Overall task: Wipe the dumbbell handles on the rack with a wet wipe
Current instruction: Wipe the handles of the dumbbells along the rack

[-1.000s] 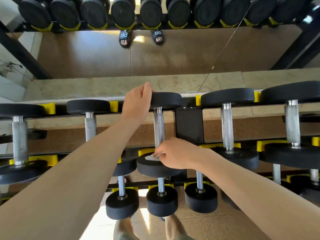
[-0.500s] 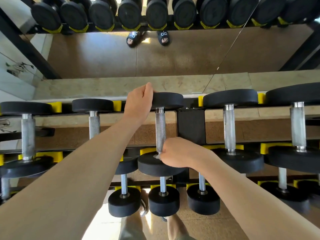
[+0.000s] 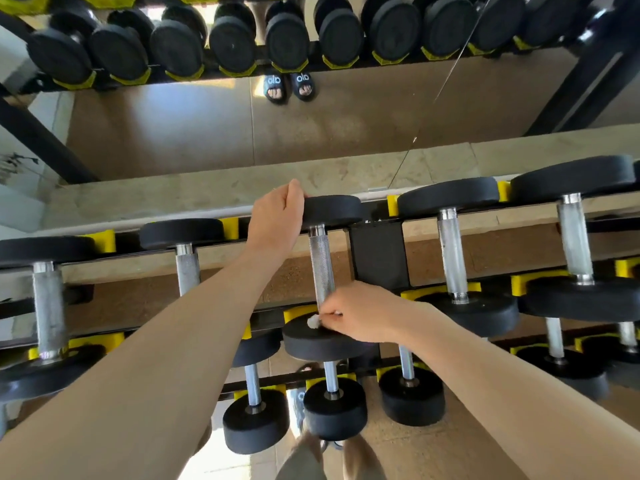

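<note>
A black dumbbell with a knurled steel handle (image 3: pixel 321 268) lies across the top tier of the rack (image 3: pixel 377 254), in the middle. My left hand (image 3: pixel 277 223) grips its far black head (image 3: pixel 332 210) from the left side. My right hand (image 3: pixel 356 311) pinches a small white wet wipe (image 3: pixel 314 321) against the near end of the handle, just above the near head (image 3: pixel 325 341). Most of the wipe is hidden under my fingers.
More dumbbells lie on the top tier to the left (image 3: pixel 187 268) and right (image 3: pixel 452 254), with yellow cradles (image 3: pixel 393 204) at their ends. Smaller dumbbells (image 3: pixel 334 407) sit on the lower tier. A mirror behind the rack reflects dumbbells and sandalled feet (image 3: pixel 289 85).
My right hand has stayed at the near end of the handle, shifting the wipe slightly so a white tuft shows. My left hand keeps its hold on the far head. The view has tilted.
</note>
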Available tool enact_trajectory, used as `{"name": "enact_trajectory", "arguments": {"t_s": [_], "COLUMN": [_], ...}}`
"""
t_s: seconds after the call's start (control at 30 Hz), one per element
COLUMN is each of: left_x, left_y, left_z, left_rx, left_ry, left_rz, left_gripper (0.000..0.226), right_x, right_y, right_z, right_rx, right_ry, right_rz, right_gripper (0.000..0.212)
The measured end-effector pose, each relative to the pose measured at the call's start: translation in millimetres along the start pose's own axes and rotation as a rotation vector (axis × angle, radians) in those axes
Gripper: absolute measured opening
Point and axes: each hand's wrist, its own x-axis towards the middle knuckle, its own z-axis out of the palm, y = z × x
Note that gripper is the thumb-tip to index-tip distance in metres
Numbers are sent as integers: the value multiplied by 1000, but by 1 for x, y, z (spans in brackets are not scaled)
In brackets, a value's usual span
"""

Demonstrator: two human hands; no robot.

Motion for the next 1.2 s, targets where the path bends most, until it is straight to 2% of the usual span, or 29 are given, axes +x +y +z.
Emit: {"name": "enact_trajectory", "arguments": {"t_s": [0.07, 0.17, 0.23, 0.4, 0.5, 0.6, 0.67, 0.77, 0.83, 0.93, 1.07, 1.2], "left_x": [0, -1, -1, -4, -5, -5, -5, -6, -10, -14, -11, -6], "left_y": [1, 2, 3, 5, 6, 10, 12, 17, 34, 78, 118, 124], "left_z": [-1, -4, -5, -6, -4, -2, 2, 10, 26, 65, 118, 148], "left_rx": [7, 8, 20, 41, 58, 148, 294, 394, 370, 251, 160, 120], "left_ry": [-13, -18, -31, -40, -18, 28, 52, 155, 196, 118, -43, -152], "left_rz": [-1, -1, 8, 17, 13, 22, 69, 142, 221, 294, 285, 238], "left_gripper": [43, 43, 43, 42, 44, 47, 44, 40, 37, 37, 42, 42], "right_x": [-8, -13, -8, 0, 1, -1, -13, -35, -51, -74, -81, -70], "right_y": [9, 17, 12, -8, -16, -10, 6, 43, 74, 118, 159, 175], "right_z": [-4, 3, 11, -2, -6, -7, -12, -23, -31, -42, -49, -52], "right_rx": [47, 47, 50, 66, 47, 313, 500, 552, 436, 123, -264, -557], "right_ry": [40, 151, 122, 18, 16, 52, 192, 503, 667, 843, 841, 788], "right_rz": [70, 275, 332, 296, 229, 94, 76, 141, 163, 155, 75, -22], "right_gripper": [31, 29, 26, 18, 31, 28, 23, 15, 16, 22, 25, 38]}}
